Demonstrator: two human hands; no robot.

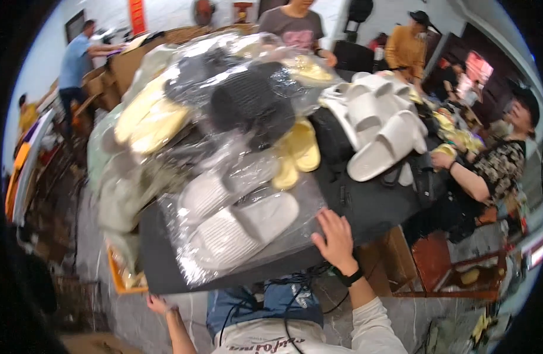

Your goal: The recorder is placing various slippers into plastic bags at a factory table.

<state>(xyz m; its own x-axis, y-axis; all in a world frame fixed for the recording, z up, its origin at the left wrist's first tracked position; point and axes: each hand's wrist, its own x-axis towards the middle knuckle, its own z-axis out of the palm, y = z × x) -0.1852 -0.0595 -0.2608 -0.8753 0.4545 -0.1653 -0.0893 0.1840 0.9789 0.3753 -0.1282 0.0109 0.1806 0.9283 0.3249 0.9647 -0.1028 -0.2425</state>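
Note:
A pair of pale grey slippers with ribbed straps (pixel 230 236) lies in a clear plastic bag (pixel 186 265) at the near edge of the dark table (pixel 159 242). My right hand (pixel 335 241) is open, its fingers spread at the bag's right edge. Below the table's near left corner is my left hand (pixel 157 304), beside an orange crate (pixel 119 274). It looks loosely open, with nothing visible in it, though it is small and blurred. Just behind the bagged pair sit yellow slippers (pixel 301 147).
Bagged dark slippers (pixel 251 97) and yellow slippers (pixel 156 121) form a heap behind. Loose white slippers (pixel 386 144) are piled at the right. A person in a patterned shirt (pixel 489 162) handles a yellow slipper there. A cardboard box (pixel 395 256) and wooden stool (pixel 433 262) stand below.

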